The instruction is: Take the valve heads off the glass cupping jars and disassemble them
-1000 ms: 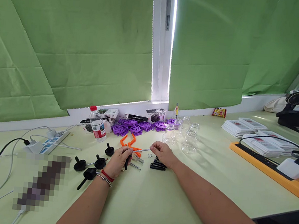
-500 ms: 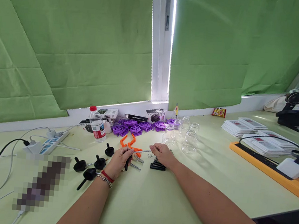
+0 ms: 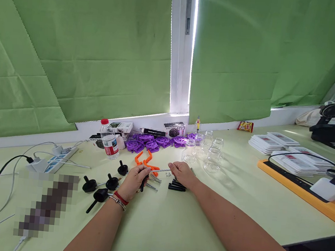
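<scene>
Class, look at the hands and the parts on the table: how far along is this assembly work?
Done: black knobs with shafts lie by the left wrist. In hand: the left hand and right hand hold a metal rod between them; the left also grips a black piece. Left: loose bolts, black tubes and orange pieces lie unjoined.

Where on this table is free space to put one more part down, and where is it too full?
Free: the near table edge between the two forearms, and the stretch between the glass jars and the orange tray. Crowded: around the left hand and right hand, with black knobs, bolts, purple parts.
</scene>
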{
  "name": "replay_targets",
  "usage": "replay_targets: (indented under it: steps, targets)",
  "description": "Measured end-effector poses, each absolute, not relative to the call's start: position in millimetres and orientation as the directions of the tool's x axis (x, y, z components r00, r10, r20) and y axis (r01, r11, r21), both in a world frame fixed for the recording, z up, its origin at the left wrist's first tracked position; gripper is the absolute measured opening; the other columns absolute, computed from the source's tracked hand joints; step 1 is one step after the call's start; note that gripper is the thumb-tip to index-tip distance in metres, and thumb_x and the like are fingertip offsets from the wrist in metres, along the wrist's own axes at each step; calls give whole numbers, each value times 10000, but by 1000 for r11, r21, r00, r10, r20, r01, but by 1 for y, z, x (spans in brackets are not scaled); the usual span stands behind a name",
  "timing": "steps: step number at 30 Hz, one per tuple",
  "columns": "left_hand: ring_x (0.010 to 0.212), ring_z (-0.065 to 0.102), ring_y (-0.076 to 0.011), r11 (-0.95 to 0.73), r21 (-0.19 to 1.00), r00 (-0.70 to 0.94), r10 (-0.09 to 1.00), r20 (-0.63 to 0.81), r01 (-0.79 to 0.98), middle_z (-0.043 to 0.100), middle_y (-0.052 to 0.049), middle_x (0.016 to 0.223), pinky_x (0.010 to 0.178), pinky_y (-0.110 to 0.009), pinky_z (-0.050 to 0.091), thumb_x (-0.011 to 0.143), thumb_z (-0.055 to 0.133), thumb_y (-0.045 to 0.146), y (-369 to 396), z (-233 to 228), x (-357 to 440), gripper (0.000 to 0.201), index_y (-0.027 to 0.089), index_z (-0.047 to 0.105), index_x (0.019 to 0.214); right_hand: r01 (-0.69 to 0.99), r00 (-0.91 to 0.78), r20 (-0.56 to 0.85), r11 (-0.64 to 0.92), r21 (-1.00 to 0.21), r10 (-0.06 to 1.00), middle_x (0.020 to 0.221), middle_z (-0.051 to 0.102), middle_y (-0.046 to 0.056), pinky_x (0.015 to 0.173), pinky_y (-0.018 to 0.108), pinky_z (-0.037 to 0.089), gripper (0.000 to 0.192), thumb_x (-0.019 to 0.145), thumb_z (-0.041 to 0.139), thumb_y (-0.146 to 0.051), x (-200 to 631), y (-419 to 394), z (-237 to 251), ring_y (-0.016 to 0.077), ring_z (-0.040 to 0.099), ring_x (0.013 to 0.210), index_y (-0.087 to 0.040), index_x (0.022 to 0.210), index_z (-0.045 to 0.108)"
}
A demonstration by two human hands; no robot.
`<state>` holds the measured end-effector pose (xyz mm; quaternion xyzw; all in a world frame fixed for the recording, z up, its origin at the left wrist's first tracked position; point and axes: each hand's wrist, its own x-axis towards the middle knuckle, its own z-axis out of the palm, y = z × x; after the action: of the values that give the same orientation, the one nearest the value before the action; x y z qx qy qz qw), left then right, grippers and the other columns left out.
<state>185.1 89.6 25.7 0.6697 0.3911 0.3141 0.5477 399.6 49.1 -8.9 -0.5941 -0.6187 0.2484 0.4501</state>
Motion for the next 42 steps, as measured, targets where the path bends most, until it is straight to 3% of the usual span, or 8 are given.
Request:
replay_targets:
  steps: [9,16,23,42]
  targets:
    - [467,454,-70,-59,985,482,876,-28,163,525,34,622,409,-177,272,760,565,502,91,24,184,336,171,507,745,349,108,231,181,-920,967,672,576,27,611,269,400,521,869,340,-604,401,49,-9,143,517,633,-174,683,567]
    - [463,449,-78,-62,988,462,887,-10,139,534,35,591,433,-196,315,756,565,506,95,21,182,337,175,505,731,217,43,323,307,-927,945,703,492,-21,602,256,390,216,749,612,-369,404,47,-6,114,439,637,-183,831,541]
    - [458,451,-78,-72,987,460,888,-3,144,535,36,583,423,-193,323,744,570,506,95,22,183,339,174,509,711,264,35,293,274,-925,956,652,458,-31,552,250,345,144,755,569,-314,402,46,-3,107,394,592,-177,768,524]
    - [472,450,-83,-107,984,487,873,26,140,530,25,613,435,-207,326,773,547,491,96,18,183,328,173,515,703,480,35,273,224,-848,961,609,437,-40,561,246,333,259,852,445,-408,402,44,-1,110,365,565,-193,711,479]
